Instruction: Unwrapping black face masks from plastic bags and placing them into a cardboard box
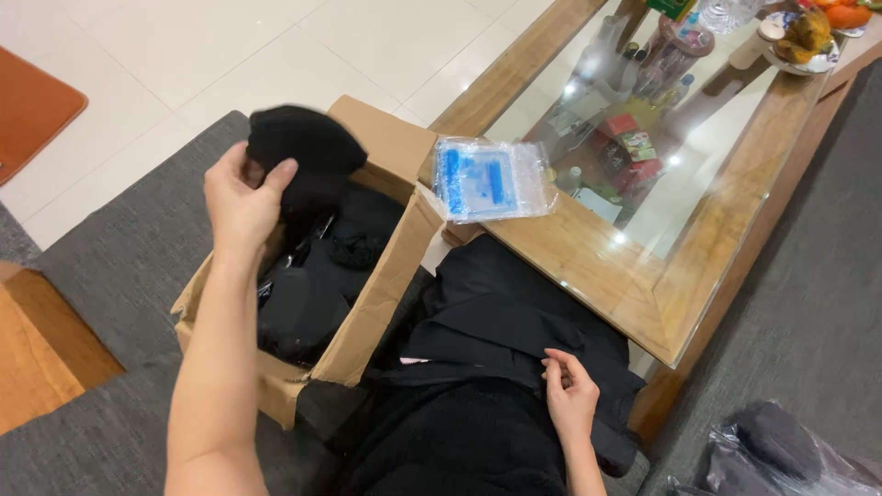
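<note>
The left hand [241, 197] is raised over an open cardboard box [372, 312] and grips a black fabric item [303, 147], fingers and thumb pinching its lower left edge. The item bulges up and to the right of the hand, its long axis running roughly from the hand toward the box's far flap; its exact shape is hard to tell because it is dark and slightly blurred. Below it, the box holds more black items, some in clear plastic. The box sits on a grey rug [119, 266].

The right hand [570, 390] rests on a black garment [496, 321] spread across the lap, its fingers curled and pinching a fold of the cloth.

A flat plastic packet with blue contents [491, 179] lies on the corner of a wooden, glass-topped table [643, 285], just beside the box's right flap. A plastic-wrapped dark bundle [776, 450] lies at the lower right.
</note>
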